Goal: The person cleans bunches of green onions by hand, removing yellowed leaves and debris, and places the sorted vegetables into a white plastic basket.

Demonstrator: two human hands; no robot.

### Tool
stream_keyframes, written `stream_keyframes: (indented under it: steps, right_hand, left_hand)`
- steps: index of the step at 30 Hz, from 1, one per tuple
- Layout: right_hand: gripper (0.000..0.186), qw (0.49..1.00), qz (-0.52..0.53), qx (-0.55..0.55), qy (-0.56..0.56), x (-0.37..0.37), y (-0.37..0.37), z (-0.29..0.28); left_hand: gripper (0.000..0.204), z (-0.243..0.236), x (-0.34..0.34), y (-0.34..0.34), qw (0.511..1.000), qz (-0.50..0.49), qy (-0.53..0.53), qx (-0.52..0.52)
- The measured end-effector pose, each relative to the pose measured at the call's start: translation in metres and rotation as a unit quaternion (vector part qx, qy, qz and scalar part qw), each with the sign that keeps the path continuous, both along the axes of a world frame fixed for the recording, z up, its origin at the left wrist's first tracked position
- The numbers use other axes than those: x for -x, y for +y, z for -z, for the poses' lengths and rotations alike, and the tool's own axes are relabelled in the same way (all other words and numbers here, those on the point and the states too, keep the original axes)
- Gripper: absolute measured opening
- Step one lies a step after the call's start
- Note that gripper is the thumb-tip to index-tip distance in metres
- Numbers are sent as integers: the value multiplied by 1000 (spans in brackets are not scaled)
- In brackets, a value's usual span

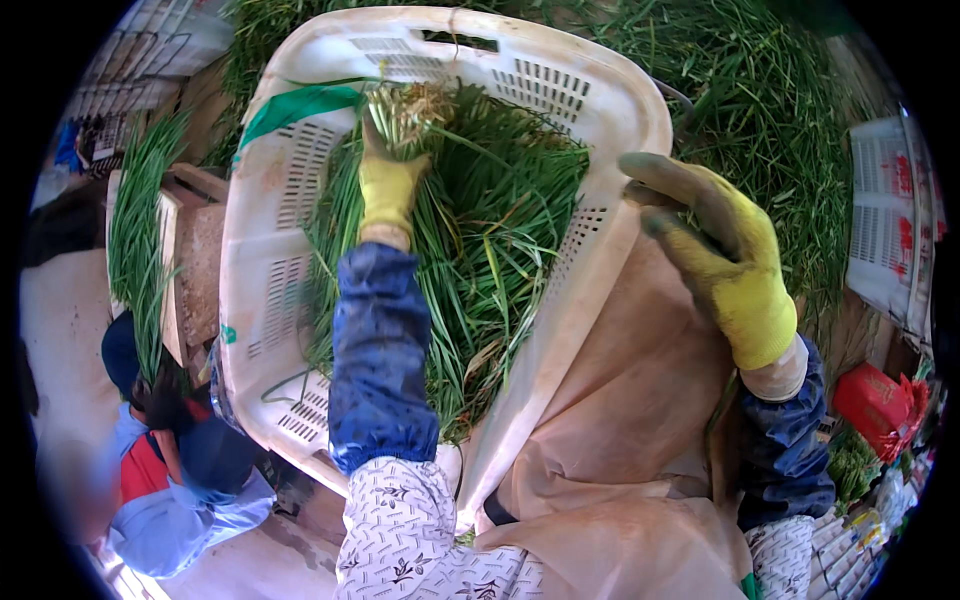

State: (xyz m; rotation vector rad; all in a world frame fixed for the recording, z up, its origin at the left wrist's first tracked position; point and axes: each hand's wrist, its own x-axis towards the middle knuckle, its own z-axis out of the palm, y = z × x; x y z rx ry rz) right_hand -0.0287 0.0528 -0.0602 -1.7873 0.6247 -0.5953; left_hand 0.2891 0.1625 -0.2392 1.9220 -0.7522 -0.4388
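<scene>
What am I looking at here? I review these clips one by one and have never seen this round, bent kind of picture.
The view comes from a wide fisheye camera on a person's head, looking down, so straight edges curve. No machine: two hands in yellow gloves with blue sleeve covers. The left hand grips a bundle of long green leaves by its root end, inside a white slotted plastic crate. The right hand rests open on the crate's rim. A tan apron covers the lap. More greens lie heaped beyond, and another person crouches at lower left.

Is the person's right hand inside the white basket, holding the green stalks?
No, the right hand rests on the outer rim of the white basket, while the left hand grips the green stalks inside it.
</scene>
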Motion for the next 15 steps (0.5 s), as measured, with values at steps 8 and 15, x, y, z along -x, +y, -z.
stream_keyframes:
  steps: [8, 15]
  right_hand:
    - [108, 949, -166, -98, 248, -115, 15, 66]
    - [45, 813, 70, -568, -105, -176, 72, 108]
  left_hand:
    - [95, -69, 67, 75, 992, -12, 46, 121]
    - [80, -51, 108, 73, 990, 75, -87, -80]
